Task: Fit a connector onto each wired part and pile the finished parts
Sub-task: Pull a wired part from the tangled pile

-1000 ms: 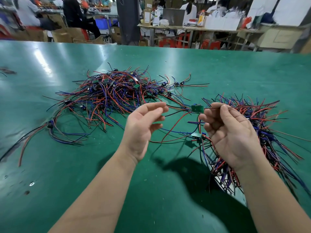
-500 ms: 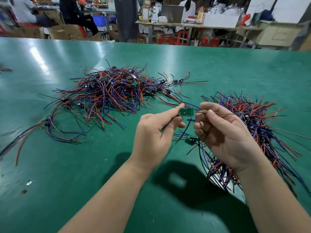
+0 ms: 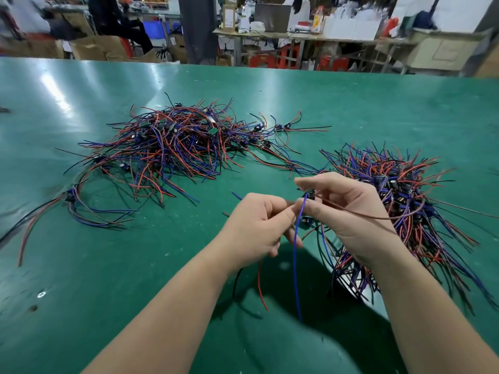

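Observation:
Over the green table (image 3: 81,265), my left hand (image 3: 256,228) and my right hand (image 3: 348,211) meet at a small wired part (image 3: 309,195). My left fingers pinch its wires near the body, and blue, red and black wires (image 3: 295,265) hang down from there. My right hand pinches the part's dark body, with a brownish wire trailing off to the right. The part itself is mostly hidden by my fingers. A big loose heap of red, blue and black wired parts (image 3: 178,147) lies at centre left. A denser pile of wired parts (image 3: 399,201) lies at the right, behind my right hand.
A stray bundle of wires (image 3: 75,203) lies at the left, its ends running off toward the table's left edge. Beyond the table's far edge are workbenches, cardboard boxes, red stools and seated people.
Both hands came closer together and lower. The green board seen between my fingertips is now turned or hidden, and the part's wires now hang down from my left hand.

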`<state>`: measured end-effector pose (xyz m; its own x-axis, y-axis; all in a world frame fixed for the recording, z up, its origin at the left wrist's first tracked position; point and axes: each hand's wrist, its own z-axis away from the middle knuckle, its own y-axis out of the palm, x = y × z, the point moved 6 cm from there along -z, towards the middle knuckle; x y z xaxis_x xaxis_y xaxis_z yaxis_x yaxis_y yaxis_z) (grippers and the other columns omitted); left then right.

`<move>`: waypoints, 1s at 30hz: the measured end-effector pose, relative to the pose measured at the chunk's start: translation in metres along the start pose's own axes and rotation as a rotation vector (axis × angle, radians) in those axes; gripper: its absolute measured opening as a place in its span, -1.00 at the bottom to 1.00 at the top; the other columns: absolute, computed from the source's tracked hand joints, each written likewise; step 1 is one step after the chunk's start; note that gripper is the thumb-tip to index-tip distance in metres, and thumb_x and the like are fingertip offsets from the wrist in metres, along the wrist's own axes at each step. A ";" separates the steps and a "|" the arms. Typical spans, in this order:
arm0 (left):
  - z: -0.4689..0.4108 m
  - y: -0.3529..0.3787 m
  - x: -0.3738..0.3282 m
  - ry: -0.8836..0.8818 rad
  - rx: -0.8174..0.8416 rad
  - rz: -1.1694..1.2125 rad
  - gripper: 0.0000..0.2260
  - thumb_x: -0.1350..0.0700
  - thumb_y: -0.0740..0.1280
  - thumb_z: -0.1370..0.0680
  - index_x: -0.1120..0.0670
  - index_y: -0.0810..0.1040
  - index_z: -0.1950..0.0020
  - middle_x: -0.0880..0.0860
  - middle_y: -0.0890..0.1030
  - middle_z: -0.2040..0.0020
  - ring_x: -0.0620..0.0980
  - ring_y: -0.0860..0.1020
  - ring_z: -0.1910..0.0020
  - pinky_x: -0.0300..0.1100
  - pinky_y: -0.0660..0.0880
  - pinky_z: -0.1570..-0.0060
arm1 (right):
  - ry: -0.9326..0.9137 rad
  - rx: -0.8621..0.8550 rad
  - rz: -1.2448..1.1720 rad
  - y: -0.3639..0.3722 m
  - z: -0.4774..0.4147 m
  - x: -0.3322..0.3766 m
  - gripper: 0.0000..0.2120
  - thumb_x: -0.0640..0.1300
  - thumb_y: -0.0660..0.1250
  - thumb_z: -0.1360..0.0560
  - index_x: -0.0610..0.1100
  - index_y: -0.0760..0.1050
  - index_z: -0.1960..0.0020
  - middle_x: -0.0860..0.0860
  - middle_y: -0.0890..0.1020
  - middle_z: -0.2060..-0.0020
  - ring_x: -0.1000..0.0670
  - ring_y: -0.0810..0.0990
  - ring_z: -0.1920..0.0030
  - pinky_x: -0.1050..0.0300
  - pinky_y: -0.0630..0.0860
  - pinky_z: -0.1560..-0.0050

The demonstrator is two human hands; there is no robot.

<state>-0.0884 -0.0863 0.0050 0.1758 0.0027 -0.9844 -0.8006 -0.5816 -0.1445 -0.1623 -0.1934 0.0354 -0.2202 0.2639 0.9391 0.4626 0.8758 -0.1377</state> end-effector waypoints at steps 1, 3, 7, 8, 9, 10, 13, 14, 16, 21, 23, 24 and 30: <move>0.000 0.000 0.002 -0.004 0.004 -0.036 -0.73 0.15 0.25 -0.62 0.34 0.57 0.09 0.00 0.61 0.47 -0.11 0.31 0.67 -0.36 0.26 0.61 | -0.029 -0.005 0.042 0.000 0.000 0.002 -0.79 -0.13 0.48 -0.25 -0.07 0.64 0.11 -0.16 0.52 0.24 -0.10 0.37 0.29 0.04 0.35 0.21; 0.001 0.002 0.003 -0.007 0.021 -0.099 -0.76 0.17 0.24 -0.62 0.29 0.59 0.12 -0.01 0.61 0.47 -0.12 0.31 0.66 -0.35 0.29 0.60 | -0.065 -0.019 0.107 -0.001 0.000 0.003 -0.90 -0.20 0.49 -0.30 -0.10 0.62 0.21 -0.11 0.54 0.21 -0.15 0.40 0.32 0.04 0.35 0.24; 0.001 0.002 0.003 -0.032 0.047 -0.056 -0.78 0.13 0.25 -0.62 0.25 0.61 0.03 0.02 0.62 0.45 -0.11 0.31 0.66 -0.32 0.32 0.58 | 0.032 -0.094 -0.058 -0.007 -0.002 -0.006 -0.92 -0.31 0.45 -0.36 -0.17 0.61 0.24 -0.05 0.59 0.41 0.05 0.50 0.41 0.28 0.42 0.34; 0.001 0.002 0.003 -0.035 0.049 -0.031 -0.78 0.13 0.25 -0.61 0.24 0.61 0.03 0.02 0.62 0.44 -0.11 0.30 0.66 -0.31 0.33 0.58 | 0.056 -0.122 -0.103 -0.008 -0.002 -0.008 -0.95 -0.27 0.46 -0.34 -0.15 0.62 0.26 0.01 0.60 0.44 0.10 0.48 0.43 0.32 0.42 0.37; 0.001 0.002 0.002 -0.038 0.055 -0.011 -0.78 0.13 0.25 -0.62 0.24 0.61 0.02 0.02 0.62 0.44 -0.12 0.30 0.65 -0.31 0.35 0.58 | 0.083 -0.146 -0.145 -0.010 -0.002 -0.010 -0.97 -0.22 0.46 -0.30 -0.12 0.63 0.28 0.03 0.60 0.45 0.12 0.48 0.45 0.33 0.43 0.38; 0.001 0.002 0.002 -0.045 0.063 0.009 -0.78 0.13 0.24 -0.62 0.24 0.60 0.01 0.02 0.62 0.44 -0.13 0.30 0.65 -0.31 0.37 0.57 | 0.111 -0.164 -0.184 -0.012 -0.002 -0.011 -0.98 -0.18 0.47 -0.26 -0.11 0.64 0.31 0.03 0.60 0.46 0.10 0.48 0.46 0.31 0.43 0.39; 0.000 0.004 0.005 -0.115 0.110 0.069 -0.75 0.13 0.21 -0.63 0.27 0.59 0.00 0.03 0.62 0.43 -0.15 0.31 0.65 -0.31 0.41 0.55 | 0.184 -0.172 -0.330 -0.014 -0.002 -0.014 -0.94 -0.18 0.47 -0.20 -0.12 0.65 0.32 -0.03 0.58 0.46 0.07 0.50 0.48 0.28 0.46 0.39; 0.000 0.005 0.007 -0.150 0.139 0.092 -0.75 0.13 0.20 -0.63 0.25 0.60 0.03 0.04 0.62 0.43 -0.15 0.32 0.65 -0.31 0.42 0.55 | 0.204 -0.165 -0.380 -0.016 -0.002 -0.014 -0.95 -0.20 0.45 -0.21 -0.13 0.65 0.32 -0.04 0.59 0.45 0.06 0.53 0.47 0.29 0.48 0.39; 0.001 0.007 0.009 -0.215 0.180 0.119 -0.73 0.14 0.18 -0.63 0.16 0.63 0.12 0.06 0.63 0.41 -0.14 0.35 0.63 -0.31 0.42 0.54 | 0.238 -0.144 -0.435 -0.019 -0.003 -0.014 -0.94 -0.25 0.42 -0.23 -0.14 0.65 0.33 -0.04 0.61 0.44 0.08 0.57 0.45 0.32 0.51 0.37; 0.000 0.000 0.017 -0.301 0.016 0.076 -0.79 0.04 0.35 -0.41 0.11 0.64 0.03 0.03 0.70 0.17 -0.06 0.59 0.39 -0.28 0.47 0.45 | 0.298 -0.110 -0.448 -0.017 -0.002 -0.018 -0.91 -0.28 0.39 -0.24 -0.16 0.65 0.36 -0.07 0.63 0.45 0.06 0.62 0.44 0.31 0.54 0.39; -0.001 -0.001 0.015 -0.233 -0.012 0.113 -0.75 0.07 0.43 -0.40 0.07 0.63 -0.05 -0.02 0.69 0.14 -0.08 0.65 0.27 -0.26 0.51 0.41 | 0.305 -0.125 -0.439 -0.016 -0.002 -0.020 -0.92 -0.28 0.40 -0.24 -0.15 0.66 0.36 -0.08 0.63 0.45 0.06 0.63 0.44 0.31 0.54 0.40; -0.001 0.001 0.012 -0.181 -0.002 0.120 -0.78 0.12 0.46 -0.44 0.08 0.63 -0.07 0.00 0.69 0.13 -0.08 0.65 0.25 -0.25 0.53 0.38 | 0.302 -0.133 -0.435 -0.016 -0.003 -0.020 -0.93 -0.26 0.41 -0.23 -0.14 0.66 0.35 -0.08 0.63 0.45 0.06 0.62 0.44 0.31 0.54 0.41; 0.006 0.021 0.010 -0.144 0.164 0.135 -0.92 0.21 0.36 -0.54 0.14 0.65 0.10 0.06 0.67 0.21 -0.07 0.62 0.38 -0.27 0.54 0.36 | 0.166 -0.256 -0.211 -0.026 -0.004 -0.013 -0.95 -0.15 0.45 -0.22 -0.10 0.64 0.31 0.00 0.64 0.43 0.08 0.59 0.42 0.29 0.50 0.40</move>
<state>-0.1064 -0.0937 -0.0085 -0.0127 0.0569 -0.9983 -0.8954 -0.4451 -0.0139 -0.1685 -0.2213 0.0278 -0.2009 0.0008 0.9796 0.6267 0.7687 0.1279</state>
